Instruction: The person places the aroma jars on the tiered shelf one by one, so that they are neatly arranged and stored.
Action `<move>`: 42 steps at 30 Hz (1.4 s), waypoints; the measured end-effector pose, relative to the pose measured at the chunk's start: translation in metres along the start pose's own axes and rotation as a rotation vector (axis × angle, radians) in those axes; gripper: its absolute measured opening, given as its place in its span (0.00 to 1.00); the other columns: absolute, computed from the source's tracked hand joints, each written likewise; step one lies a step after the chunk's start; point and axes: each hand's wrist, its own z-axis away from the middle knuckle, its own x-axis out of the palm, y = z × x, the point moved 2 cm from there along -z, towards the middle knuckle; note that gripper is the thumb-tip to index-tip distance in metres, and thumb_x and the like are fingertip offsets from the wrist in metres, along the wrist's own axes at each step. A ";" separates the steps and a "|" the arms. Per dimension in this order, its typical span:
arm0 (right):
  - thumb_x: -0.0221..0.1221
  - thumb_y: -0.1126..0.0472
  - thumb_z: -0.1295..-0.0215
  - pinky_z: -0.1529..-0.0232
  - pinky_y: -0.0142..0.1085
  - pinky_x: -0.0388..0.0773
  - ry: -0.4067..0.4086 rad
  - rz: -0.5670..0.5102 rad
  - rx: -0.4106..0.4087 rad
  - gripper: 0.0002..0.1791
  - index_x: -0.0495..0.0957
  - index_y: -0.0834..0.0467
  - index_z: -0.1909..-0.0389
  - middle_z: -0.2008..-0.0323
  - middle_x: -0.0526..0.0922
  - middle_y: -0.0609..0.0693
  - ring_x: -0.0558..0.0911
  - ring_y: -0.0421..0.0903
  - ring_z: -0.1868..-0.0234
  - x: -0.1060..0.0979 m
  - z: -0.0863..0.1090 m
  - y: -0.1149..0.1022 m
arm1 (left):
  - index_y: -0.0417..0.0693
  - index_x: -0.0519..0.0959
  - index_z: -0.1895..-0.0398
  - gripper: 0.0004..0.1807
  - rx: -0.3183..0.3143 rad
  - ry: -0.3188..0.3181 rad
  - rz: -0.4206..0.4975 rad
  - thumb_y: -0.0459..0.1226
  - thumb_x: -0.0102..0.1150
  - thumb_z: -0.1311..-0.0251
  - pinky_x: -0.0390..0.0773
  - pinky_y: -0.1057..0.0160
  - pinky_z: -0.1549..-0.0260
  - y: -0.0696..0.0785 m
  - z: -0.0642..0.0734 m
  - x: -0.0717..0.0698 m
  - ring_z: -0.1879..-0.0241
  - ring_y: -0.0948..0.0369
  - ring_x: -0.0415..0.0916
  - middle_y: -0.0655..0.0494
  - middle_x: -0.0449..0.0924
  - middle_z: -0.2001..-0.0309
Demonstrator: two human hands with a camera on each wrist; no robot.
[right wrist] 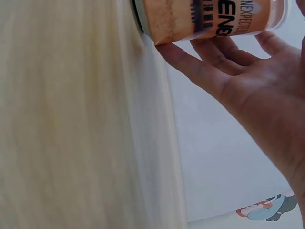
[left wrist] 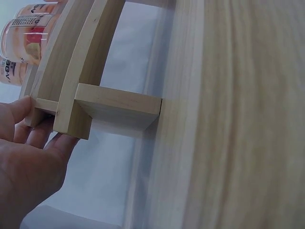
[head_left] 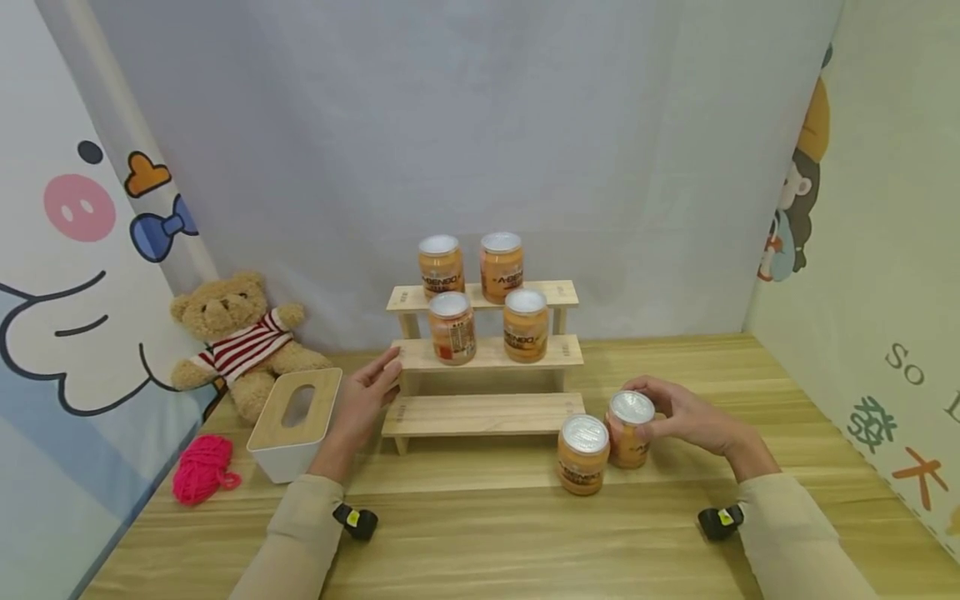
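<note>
A three-tier wooden display stand [head_left: 480, 415] stands on the table. My left hand [head_left: 367, 392] holds the left end of its middle tier; the left wrist view shows the thumb and fingers [left wrist: 59, 143] at the wood's end. To the right of the stand, my right hand [head_left: 682, 419] grips an orange jar [head_left: 628, 446] with a silvery lid, thumb on the near side and fingers behind. Another orange jar [head_left: 582, 462] stands just left of it, by the stand's front right corner. In the right wrist view the fingers lie along the gripped jar [right wrist: 205, 18], its base close to the table.
Two jars stand on the top tier, including one at the left [head_left: 441, 271], and two on the middle tier, including one at the right [head_left: 526, 329]. Left are a tissue box [head_left: 288, 454], pink yarn [head_left: 201, 471] and a teddy bear [head_left: 247, 342]. A curtain [head_left: 637, 167] hangs behind.
</note>
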 end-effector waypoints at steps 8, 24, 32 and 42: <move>0.67 0.66 0.39 0.49 0.38 0.76 0.115 0.036 0.004 0.28 0.71 0.63 0.39 0.48 0.78 0.58 0.78 0.49 0.48 -0.004 0.001 -0.011 | 0.45 0.64 0.25 0.29 -0.002 -0.012 0.023 0.43 0.53 0.25 0.69 0.49 0.36 0.000 0.000 0.000 0.30 0.48 0.62 0.42 0.60 0.27; 0.66 0.69 0.36 0.54 0.36 0.80 0.252 0.055 -0.081 0.25 0.70 0.66 0.40 0.49 0.78 0.52 0.79 0.43 0.48 -0.006 -0.010 -0.066 | 0.45 0.66 0.26 0.29 0.028 -0.005 -0.005 0.45 0.53 0.25 0.72 0.50 0.39 0.000 -0.002 0.002 0.31 0.48 0.64 0.43 0.63 0.28; 0.69 0.66 0.39 0.51 0.40 0.78 0.204 0.059 -0.096 0.27 0.72 0.65 0.41 0.48 0.78 0.56 0.77 0.50 0.46 0.012 -0.045 -0.095 | 0.46 0.66 0.26 0.29 0.012 0.002 0.019 0.44 0.54 0.26 0.70 0.49 0.37 -0.001 0.002 -0.002 0.30 0.49 0.63 0.43 0.62 0.27; 0.71 0.60 0.42 0.47 0.49 0.77 0.005 0.113 -0.111 0.28 0.74 0.63 0.42 0.51 0.80 0.55 0.80 0.53 0.49 0.051 -0.081 -0.127 | 0.46 0.66 0.26 0.29 0.009 -0.001 0.022 0.44 0.54 0.26 0.70 0.50 0.37 0.000 0.000 0.000 0.30 0.49 0.62 0.43 0.61 0.27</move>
